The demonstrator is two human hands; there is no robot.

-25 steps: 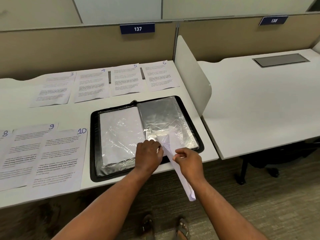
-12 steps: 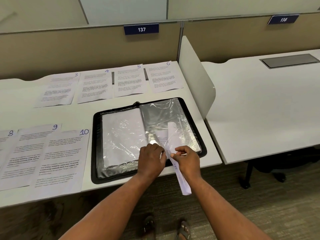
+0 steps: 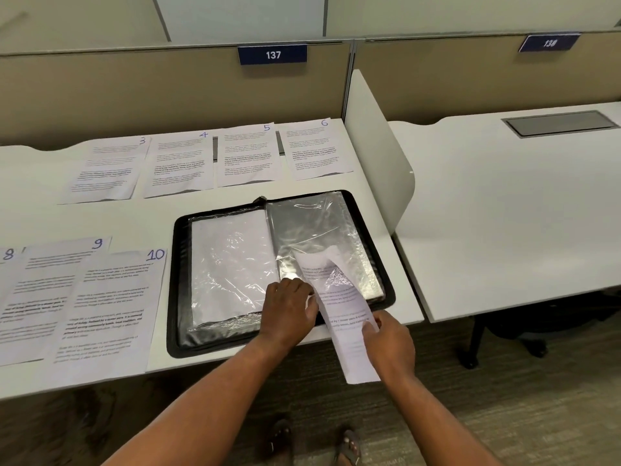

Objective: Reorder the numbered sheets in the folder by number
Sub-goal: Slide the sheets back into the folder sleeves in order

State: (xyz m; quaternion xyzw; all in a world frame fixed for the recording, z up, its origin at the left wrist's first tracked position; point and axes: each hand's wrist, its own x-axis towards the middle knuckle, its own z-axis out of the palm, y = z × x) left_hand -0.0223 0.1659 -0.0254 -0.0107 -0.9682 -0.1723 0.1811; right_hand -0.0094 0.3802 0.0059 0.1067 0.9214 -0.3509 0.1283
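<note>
Both hands work at the near edge of the desk. The left hand (image 3: 290, 307) lies knuckles up with its fingers curled onto the near edge of the right-hand sleeve (image 3: 312, 223), gripping the plastic close to the folder's spine; its fingertips are hidden. The right hand (image 3: 389, 344) pinches a printed sheet (image 3: 346, 314) between thumb and fingers along the sheet's right side. The sheet is curled lengthwise. Its upper end lies under the crinkled plastic of the right-hand sleeve, and its lower end overhangs the desk's near edge; its number is not visible. The black zip folder (image 3: 175, 297) lies open and flat at the near edge of the desk (image 3: 100, 223), toward the right corner. Its left-hand sleeve (image 3: 232, 260) shows a white page. Along the far edge, four sheets lie side by side, numbered 3 (image 3: 107, 173), 4 (image 3: 181, 166), 5 (image 3: 248, 156) and 6 (image 3: 316, 149). Toward the near-left corner, sheets 8 (image 3: 6, 264), 9 (image 3: 50, 274) and 10 (image 3: 111, 307) overlap, with 10 uppermost and just beside the folder. A white divider panel (image 3: 373, 146) stands at the desk's right edge, with a neighbouring desk (image 3: 504, 213) beyond it. Plates reading 137 (image 3: 273, 54) and 138 (image 3: 549, 43) hang on the back partition. Two sandalled feet (image 3: 349, 445) show on the floor below.
</note>
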